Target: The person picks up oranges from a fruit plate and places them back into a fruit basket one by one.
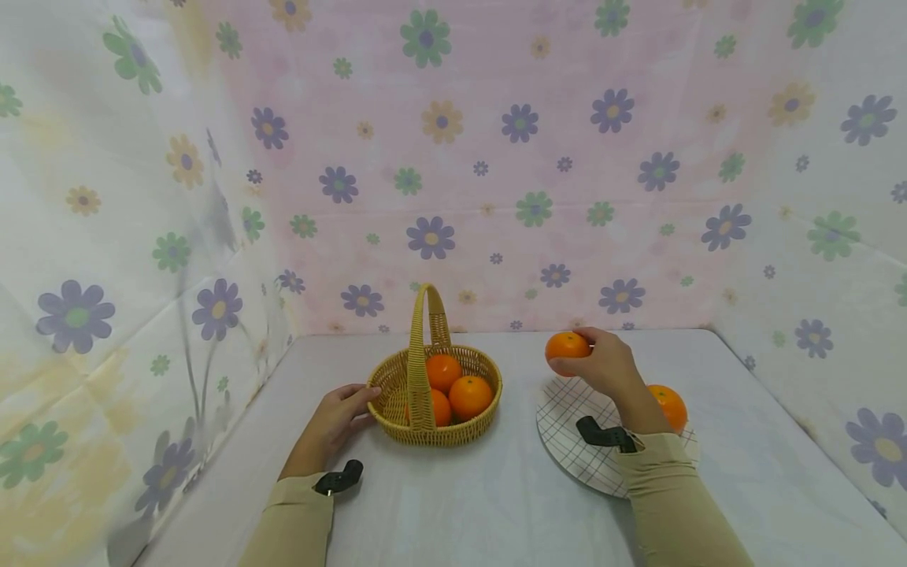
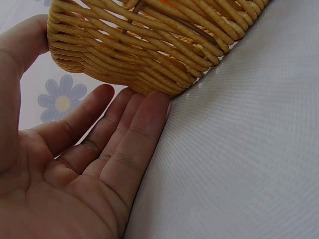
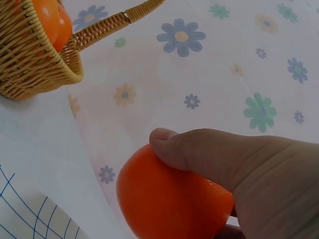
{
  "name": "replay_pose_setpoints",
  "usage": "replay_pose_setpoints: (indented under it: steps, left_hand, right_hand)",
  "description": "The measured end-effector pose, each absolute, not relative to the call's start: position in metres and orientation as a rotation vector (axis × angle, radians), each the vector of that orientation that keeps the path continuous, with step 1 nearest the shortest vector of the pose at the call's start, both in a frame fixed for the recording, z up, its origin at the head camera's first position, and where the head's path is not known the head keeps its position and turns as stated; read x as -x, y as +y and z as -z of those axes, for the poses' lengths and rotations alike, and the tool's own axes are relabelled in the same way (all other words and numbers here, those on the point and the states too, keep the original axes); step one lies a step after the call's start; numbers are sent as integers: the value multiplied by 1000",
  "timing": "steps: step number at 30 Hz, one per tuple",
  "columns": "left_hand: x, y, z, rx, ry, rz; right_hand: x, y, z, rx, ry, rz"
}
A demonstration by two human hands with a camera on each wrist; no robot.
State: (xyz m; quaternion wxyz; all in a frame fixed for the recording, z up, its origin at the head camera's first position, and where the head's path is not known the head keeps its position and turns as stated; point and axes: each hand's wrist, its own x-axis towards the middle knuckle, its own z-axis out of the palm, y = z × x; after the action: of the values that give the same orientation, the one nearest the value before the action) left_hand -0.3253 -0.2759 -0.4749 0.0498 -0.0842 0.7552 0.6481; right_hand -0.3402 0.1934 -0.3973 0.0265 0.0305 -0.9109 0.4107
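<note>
Now the right hand (image 1: pixel 608 364) pinches an orange (image 1: pixel 564 346) between curled fingers and thumb by the far edge of the plate (image 1: pixel 572 447), where a second orange (image 1: pixel 668 404) sits, while the left hand (image 1: pixel 338 416), fingers loosely extended, touches the basket (image 1: pixel 457 435) containing three oranges (image 1: pixel 471 398).

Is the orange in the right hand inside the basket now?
No, the right hand holds the orange to the right of the basket, with a visible gap between them.
</note>
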Motion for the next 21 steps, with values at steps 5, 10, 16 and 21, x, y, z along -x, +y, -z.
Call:
replay_pose_setpoints:
  steps: [5,10,16,21]
  left_hand:
    - [326,-277,476,260,2296,-1979]
    - [326,-276,477,264,2295,-1974]
    - [325,-276,475,263,2296,-1969]
    - [325,-275,474,277,2301,-1964]
  right_hand:
    - [335,188,391,-102,-2804,-1314]
    - [333,184,388,-126,-2795,-1316]
    - [332,177,387,-183,-2772,-1313]
    - [330,168,386,-211,-2778,-1301]
